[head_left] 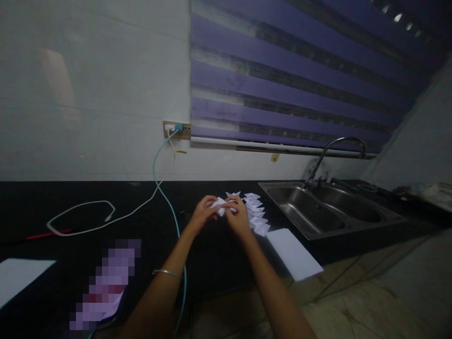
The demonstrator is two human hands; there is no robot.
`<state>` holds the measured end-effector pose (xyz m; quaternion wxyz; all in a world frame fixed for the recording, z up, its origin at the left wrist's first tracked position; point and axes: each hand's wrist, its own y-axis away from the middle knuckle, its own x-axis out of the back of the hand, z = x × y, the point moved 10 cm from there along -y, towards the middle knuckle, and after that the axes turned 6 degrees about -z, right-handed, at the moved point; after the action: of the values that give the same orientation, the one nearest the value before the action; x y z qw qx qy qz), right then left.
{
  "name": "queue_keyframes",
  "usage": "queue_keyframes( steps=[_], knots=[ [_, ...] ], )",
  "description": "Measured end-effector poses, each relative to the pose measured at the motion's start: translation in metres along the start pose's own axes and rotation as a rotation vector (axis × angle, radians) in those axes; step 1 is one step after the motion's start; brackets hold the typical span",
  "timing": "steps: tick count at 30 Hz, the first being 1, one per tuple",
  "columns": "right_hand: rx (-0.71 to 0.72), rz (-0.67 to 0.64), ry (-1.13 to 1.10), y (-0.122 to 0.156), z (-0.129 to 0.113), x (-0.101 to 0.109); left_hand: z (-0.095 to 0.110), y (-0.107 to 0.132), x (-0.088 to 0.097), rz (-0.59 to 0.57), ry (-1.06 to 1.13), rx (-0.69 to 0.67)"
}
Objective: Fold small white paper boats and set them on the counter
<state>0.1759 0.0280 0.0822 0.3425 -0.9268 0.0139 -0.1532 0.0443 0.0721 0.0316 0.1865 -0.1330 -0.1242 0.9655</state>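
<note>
Between my two hands is a small folded white paper piece [221,207], held just above the black counter. My left hand [204,213] pinches its left side, and a bracelet circles that wrist. My right hand [238,214] grips the piece from the right, with fingers curled over it. Just right of my right hand lies a row of several folded paper pieces [254,209] with pointed ends. Closer to me, a stack of white paper [294,254] rests near the counter's front edge.
A double sink [307,212] with a curved faucet [323,155] is set into the counter [141,254] on the right. A teal cable [169,202] runs from the wall outlet [185,131] past my left forearm. A white cable [81,205], red pen-like stick [49,234] and blurred-out device [109,287] lie left.
</note>
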Motion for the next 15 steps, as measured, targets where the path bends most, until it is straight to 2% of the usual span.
queue_keyframes(
  steps=[3,5,9,11,15],
  knots=[
    [-0.051,0.023,-0.082,-0.001,0.009,0.001,0.001,-0.003,0.002,0.027,0.028,-0.058],
    [-0.145,0.055,-0.179,-0.001,0.025,0.003,0.004,-0.004,0.002,0.031,0.042,-0.079],
    [-0.346,-0.056,-0.336,0.004,0.053,-0.013,0.011,-0.001,0.003,0.042,0.014,-0.097],
    [-0.365,-0.120,-0.348,0.006,0.054,-0.020,0.014,0.000,0.005,0.059,-0.001,-0.110],
    [-0.302,-0.206,-0.270,0.006,0.043,-0.027,0.014,0.000,0.010,0.091,-0.030,-0.132]
  ],
)
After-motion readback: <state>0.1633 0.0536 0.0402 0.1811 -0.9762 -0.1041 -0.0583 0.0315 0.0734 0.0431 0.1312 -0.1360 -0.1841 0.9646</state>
